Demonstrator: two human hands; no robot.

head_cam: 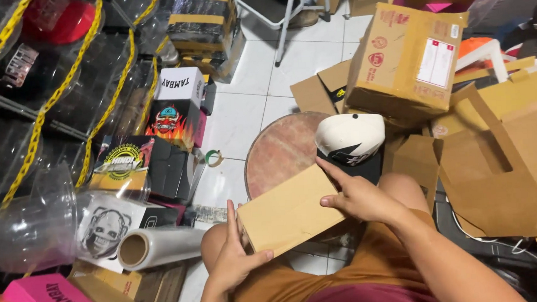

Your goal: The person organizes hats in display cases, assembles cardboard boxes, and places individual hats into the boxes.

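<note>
Right now your left hand (232, 257) and right hand (358, 196) both clasp the flat box (287, 212), fingers closed on its edges to steady it just below the cap (348, 137).

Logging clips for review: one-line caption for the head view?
Both hands, left hand and right hand, hold a flat brown cardboard box over the lap, beside a white-and-black cap.

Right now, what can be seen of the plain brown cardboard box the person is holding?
The cardboard box is plain, unprinted brown card, looking flat or only partly folded, tilted with its far corner raised. It sits over the person's lap, in front of a round reddish stool top. The left hand grips its near left corner; the right hand presses its right edge, fingers spread along the top. No tape or label shows.
</note>
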